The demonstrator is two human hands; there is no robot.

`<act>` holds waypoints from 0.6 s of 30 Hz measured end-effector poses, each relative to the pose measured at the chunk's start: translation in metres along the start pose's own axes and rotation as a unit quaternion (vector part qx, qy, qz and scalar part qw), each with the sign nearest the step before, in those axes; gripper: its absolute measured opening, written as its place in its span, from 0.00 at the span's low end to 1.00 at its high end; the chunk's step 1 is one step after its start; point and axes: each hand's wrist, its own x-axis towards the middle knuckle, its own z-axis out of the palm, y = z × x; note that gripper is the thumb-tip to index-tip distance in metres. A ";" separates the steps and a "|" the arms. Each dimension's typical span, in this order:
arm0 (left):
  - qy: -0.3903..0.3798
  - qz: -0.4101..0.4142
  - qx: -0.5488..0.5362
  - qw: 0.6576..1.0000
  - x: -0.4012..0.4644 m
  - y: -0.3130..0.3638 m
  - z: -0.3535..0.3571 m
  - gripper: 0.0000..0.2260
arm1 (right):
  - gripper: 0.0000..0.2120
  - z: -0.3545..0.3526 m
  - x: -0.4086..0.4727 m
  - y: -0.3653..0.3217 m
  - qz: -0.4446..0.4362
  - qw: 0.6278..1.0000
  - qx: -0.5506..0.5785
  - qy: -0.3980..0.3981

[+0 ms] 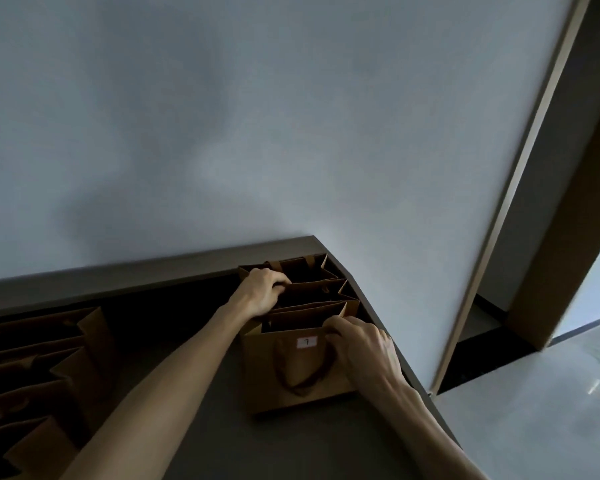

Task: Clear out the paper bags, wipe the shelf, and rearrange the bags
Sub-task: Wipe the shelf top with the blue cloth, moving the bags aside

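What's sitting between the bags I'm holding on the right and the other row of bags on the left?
Only my left forearm crosses that stretch of dark shelf in the head view.

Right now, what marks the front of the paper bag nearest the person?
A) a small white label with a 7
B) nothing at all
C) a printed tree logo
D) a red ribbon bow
A: the nearest paper bag carries a small white label printed with a 7 near its top edge.

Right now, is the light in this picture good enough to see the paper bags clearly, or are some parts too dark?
Head view: dim overall; the labelled front bag under the right hand reads fairly well, the left hand too; the left-side bags sink into shadow; wide-angle lens bends the door frame.
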 end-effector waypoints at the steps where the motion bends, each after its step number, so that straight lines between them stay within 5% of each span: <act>1: 0.000 -0.003 0.000 1.000 0.003 -0.001 0.002 0.12 | 0.11 0.001 0.001 0.002 0.005 1.000 0.001 0.001; 11: 0.000 -0.021 -0.013 1.000 0.003 -0.013 0.012 0.15 | 0.14 0.013 0.005 0.011 -0.011 1.000 0.022 -0.008; 18: 0.059 0.024 -0.027 0.998 -0.018 -0.014 -0.002 0.14 | 0.16 0.019 -0.006 -0.016 -0.124 0.991 0.038 0.036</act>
